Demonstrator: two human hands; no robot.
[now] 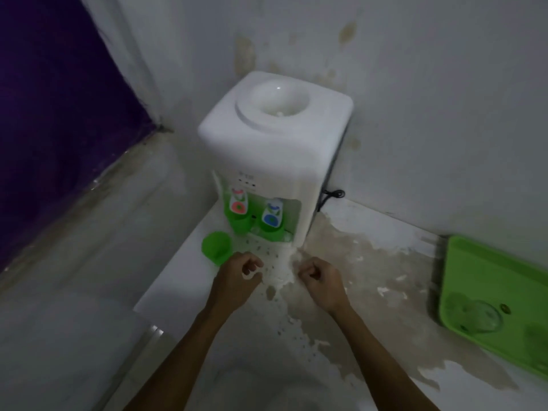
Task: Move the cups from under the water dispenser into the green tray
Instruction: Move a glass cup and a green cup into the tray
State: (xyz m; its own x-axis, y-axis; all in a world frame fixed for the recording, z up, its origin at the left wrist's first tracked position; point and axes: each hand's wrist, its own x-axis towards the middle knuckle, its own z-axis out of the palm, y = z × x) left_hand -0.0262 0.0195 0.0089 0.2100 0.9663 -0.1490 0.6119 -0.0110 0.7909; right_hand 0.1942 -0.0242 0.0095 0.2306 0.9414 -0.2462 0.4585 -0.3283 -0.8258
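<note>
A white water dispenser (267, 149) stands in the corner on a white counter. Under its red tap sits a green cup (240, 224); under the blue tap sits another green cup (273, 231). A third green cup (217, 247) stands on the counter just left of the drip tray. My left hand (237, 277) hovers right beside that third cup, fingers loosely curled and holding nothing. My right hand (321, 280) is in front of the dispenser, fingers curled shut with nothing in them. The green tray (486, 280) lies at the far right of the counter.
The counter (370, 277) has peeling, stained patches around the dispenser. A black cord (333, 194) hangs behind the dispenser on its right. White walls close in behind, and a dark purple surface (53, 129) fills the left. The counter's left edge drops off near the third cup.
</note>
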